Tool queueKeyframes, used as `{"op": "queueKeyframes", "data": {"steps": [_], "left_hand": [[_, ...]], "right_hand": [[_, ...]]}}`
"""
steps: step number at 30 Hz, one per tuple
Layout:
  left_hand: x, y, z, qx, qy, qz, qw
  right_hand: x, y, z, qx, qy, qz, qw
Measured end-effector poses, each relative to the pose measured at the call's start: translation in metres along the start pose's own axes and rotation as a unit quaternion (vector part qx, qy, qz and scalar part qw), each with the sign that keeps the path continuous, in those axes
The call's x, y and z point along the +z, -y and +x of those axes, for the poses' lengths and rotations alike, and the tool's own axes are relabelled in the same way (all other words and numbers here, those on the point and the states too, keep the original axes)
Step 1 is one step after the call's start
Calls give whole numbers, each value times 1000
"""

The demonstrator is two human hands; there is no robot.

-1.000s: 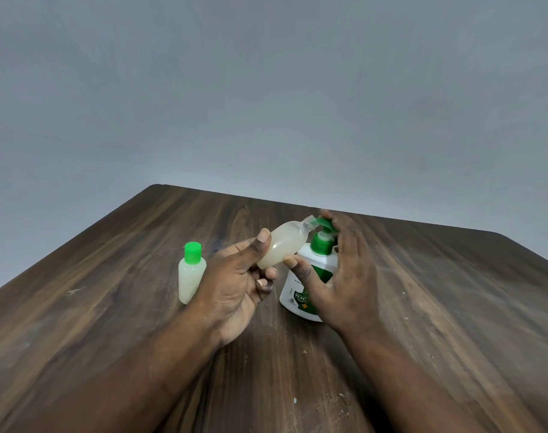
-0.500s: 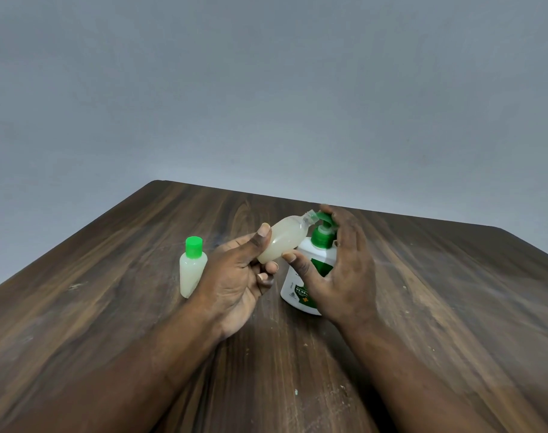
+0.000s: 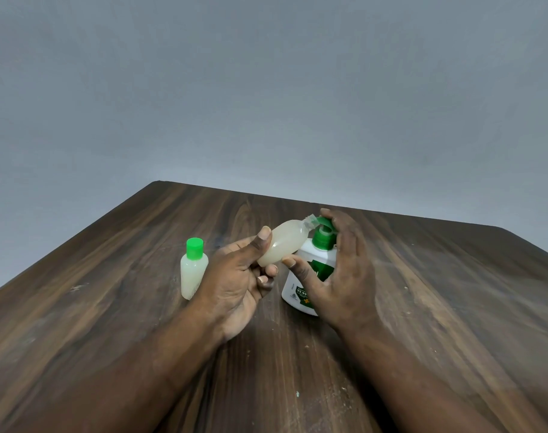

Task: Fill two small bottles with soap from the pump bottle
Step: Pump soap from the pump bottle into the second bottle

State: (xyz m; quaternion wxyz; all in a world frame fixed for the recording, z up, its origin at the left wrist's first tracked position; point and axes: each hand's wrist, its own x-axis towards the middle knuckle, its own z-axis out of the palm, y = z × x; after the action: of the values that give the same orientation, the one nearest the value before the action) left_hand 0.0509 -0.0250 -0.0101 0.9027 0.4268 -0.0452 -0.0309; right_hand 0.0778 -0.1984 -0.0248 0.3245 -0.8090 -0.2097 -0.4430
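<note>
My left grip (image 3: 238, 276) is curled round the uncapped small bottle (image 3: 282, 245), with the thumb pressed along its near side and the fingers tucked beneath it. The bottle is held off the table (image 3: 110, 307) at a slant, base toward me and clear neck pointing up and to the right. That neck sits right at the spout of the green pump head (image 3: 324, 237); I cannot tell whether the two touch. The bottle's body looks cloudy and pale with soap through most of its length. My right grip (image 3: 341, 276) is spread, not clenched: the fingers lie straight up the far side of the pump bottle (image 3: 293, 292) with their tips on top of the pump head, and the thumb reaches across the green label on the front, its tip just below the bottle I am holding. The pump bottle stands upright on the table, white, near the middle. The other small bottle (image 3: 194, 276) stands upright on the table just to the left of my left grip, its green cap (image 3: 194, 248) on and its body pale with soap. Behind the dark wooden table is a plain grey wall (image 3: 266, 89).
</note>
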Motion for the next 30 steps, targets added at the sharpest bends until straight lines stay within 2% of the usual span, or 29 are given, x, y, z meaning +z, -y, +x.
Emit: {"op": "queueKeyframes", "data": {"steps": [30], "left_hand": [[1, 2, -3, -3, 11, 10, 1000]], "right_hand": [[-3, 0, 5, 7, 1, -2, 1000]]}}
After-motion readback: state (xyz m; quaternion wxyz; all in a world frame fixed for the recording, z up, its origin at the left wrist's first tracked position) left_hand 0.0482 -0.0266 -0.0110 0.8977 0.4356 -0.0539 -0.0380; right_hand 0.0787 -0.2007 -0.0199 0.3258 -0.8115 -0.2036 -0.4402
